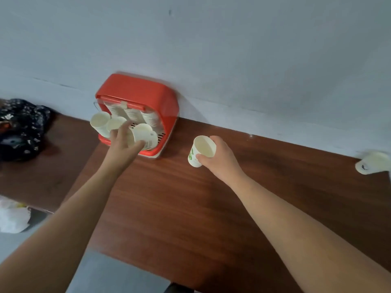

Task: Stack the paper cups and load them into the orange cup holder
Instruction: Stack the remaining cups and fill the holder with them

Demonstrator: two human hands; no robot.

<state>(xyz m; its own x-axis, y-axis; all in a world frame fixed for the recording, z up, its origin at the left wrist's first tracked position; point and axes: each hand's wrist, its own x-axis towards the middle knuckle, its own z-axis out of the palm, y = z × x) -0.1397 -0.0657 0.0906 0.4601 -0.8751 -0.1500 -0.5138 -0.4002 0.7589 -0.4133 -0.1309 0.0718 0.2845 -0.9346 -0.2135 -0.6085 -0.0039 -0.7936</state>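
The left hand is gripping a cup stack in the orange cup holder at eleven o'clock, the right hand is holding a paper cup at the holder's four o'clock, and a skewed push is, I judge, risking a jam

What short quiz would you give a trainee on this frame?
1. True or false: the right hand holds a single cup apart from the orange holder.
2. How many cup stacks stick out of the holder? A) one B) three C) five
3. Fill in: the ___ hand grips a stack at the holder.
Key: 1 true; 2 B; 3 left hand.
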